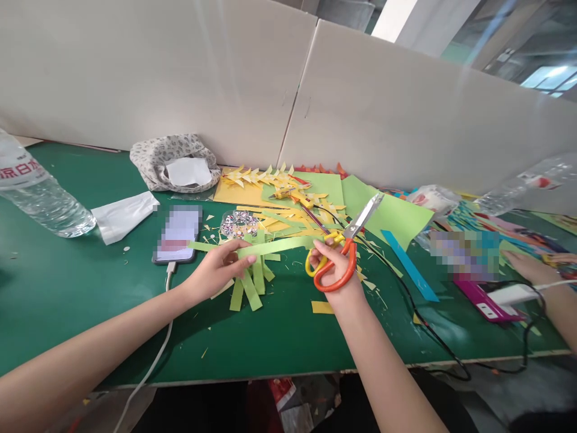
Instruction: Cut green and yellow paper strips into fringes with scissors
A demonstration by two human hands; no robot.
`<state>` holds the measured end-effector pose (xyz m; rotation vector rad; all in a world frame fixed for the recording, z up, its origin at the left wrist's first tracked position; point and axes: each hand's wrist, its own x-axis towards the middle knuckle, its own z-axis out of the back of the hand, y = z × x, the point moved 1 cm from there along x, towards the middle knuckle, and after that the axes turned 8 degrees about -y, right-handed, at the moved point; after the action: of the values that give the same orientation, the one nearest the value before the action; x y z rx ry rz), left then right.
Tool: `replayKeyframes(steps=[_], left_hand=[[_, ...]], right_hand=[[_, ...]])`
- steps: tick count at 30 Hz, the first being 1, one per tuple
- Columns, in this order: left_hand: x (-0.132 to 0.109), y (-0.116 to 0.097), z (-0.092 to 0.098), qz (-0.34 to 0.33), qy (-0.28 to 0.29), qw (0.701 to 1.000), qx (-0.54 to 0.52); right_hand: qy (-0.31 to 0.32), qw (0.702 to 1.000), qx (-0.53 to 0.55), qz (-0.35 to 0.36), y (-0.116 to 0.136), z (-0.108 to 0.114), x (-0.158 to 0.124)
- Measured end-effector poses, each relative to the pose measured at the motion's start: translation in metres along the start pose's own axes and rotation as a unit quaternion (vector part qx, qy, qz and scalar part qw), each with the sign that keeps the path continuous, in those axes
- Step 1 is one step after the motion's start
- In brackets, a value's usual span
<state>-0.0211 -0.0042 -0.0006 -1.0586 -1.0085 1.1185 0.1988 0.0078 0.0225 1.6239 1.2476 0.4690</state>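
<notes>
My left hand (220, 269) pinches a long green paper strip (270, 246) that stretches across to my right hand. My right hand (331, 264) grips orange-and-yellow handled scissors (349, 243), fingers through the loops, blades pointing up and to the right. The strip's right end lies by the fingers of my right hand. Under my left hand lies a small pile of cut green strips (252, 285). Yellow and green paper sheets (378, 207) and yellow cut shapes (261, 176) lie behind.
On the green table (67, 282) are a phone (177, 233) on a white cable, a water bottle (38, 195), a cloth pouch (174, 159), a glue gun (291, 193) and paper scraps. Another person's hand (527, 264) rests at right near a magenta device (484, 300).
</notes>
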Motion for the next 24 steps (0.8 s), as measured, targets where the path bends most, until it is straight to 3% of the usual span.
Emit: replayKeyframes(steps=[4, 13, 19, 24], left_hand=[[0.003, -0.004, 0.003, 0.015, -0.013, 0.999, -0.044], [0.001, -0.008, 0.002, 0.041, -0.033, 0.998, -0.039], [0.000, -0.007, 0.002, 0.030, -0.035, 0.997, -0.056], [0.002, -0.008, 0.004, 0.055, -0.085, 0.987, -0.120]], right_hand=[[-0.042, 0.998, -0.002, 0.040, -0.001, 0.006, 0.008], [-0.009, 0.996, -0.021, 0.092, -0.010, 0.004, 0.009], [-0.056, 0.984, -0.041, 0.162, -0.013, 0.011, 0.011], [-0.070, 0.980, -0.047, 0.179, -0.011, 0.014, 0.012]])
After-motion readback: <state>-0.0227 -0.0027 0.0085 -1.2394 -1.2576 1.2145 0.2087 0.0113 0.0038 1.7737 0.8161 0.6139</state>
